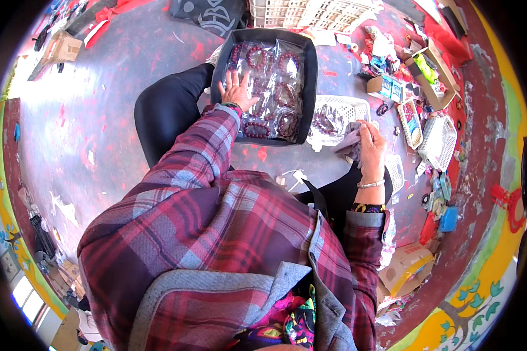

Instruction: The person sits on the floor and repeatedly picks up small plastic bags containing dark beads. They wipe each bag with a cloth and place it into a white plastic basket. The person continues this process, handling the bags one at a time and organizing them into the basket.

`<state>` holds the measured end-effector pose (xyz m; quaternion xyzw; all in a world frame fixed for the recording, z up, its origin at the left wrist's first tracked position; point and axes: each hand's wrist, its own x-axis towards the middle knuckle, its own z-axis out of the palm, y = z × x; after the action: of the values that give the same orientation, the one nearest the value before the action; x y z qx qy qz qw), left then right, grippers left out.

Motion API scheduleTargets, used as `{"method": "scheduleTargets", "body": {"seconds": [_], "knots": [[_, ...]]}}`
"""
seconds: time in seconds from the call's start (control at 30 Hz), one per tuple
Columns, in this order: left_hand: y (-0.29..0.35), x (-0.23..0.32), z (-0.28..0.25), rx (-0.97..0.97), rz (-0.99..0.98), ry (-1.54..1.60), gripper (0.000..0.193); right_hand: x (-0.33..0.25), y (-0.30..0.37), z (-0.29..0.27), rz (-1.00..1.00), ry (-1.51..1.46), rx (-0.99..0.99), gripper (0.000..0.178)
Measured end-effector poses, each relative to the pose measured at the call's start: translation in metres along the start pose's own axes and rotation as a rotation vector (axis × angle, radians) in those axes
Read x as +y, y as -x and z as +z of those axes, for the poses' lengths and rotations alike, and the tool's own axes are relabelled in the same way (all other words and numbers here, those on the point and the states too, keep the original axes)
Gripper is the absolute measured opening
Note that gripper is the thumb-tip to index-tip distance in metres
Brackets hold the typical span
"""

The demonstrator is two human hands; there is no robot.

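Left hand (236, 93) reaches forward, spread wide over bracelets (287, 93), box walls (311, 76) around it; right hand (372, 146) pinches cloth (350, 143) beside a basket (358, 106).

The left arm (202, 137) reaches out, its forearm aimed toward 2 o'clock. At its end the left grip (236, 93) sits between 11 and 12 o'clock of the view, back of it facing up. Its fingers (236, 77) are fanned apart and point to 12 o'clock, with the thumb (253, 102) out toward 3 o'clock; the left wrist bends a little between forearm and grip.

The right arm (364, 234) runs up toward 12 o'clock. The right grip (373, 147) lies between 2 and 3 o'clock, its fingers curled and gathered, tips toward 11 o'clock; their exact closure is too small to tell. The right wrist (370, 175) looks nearly straight. The left knee (158, 111) is bent at 10 o'clock.
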<state>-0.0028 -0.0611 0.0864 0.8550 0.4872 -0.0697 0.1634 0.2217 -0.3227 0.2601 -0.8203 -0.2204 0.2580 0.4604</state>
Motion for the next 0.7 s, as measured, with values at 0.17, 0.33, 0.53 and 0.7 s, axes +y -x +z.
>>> {"method": "scheduleTargets", "body": {"seconds": [0.17,0.33,0.53,0.7], "knots": [[0.007,0.009,0.023,-0.088,0.020,-0.026,0.075,-0.002,-0.006,0.004,-0.035,0.080,-0.029,0.024],[-0.002,0.000,0.055,-0.256,-0.045,-0.076,0.066,-0.001,-0.004,0.001,0.005,-0.008,-0.036,0.022],[-0.008,0.026,0.048,-0.038,0.042,-0.029,0.055,0.014,-0.012,-0.038,-0.070,-1.260,-0.213,0.033],[-0.010,0.115,0.021,0.351,0.597,0.262,0.034,0.009,0.006,-0.067,0.014,-1.435,0.256,0.037]]}}
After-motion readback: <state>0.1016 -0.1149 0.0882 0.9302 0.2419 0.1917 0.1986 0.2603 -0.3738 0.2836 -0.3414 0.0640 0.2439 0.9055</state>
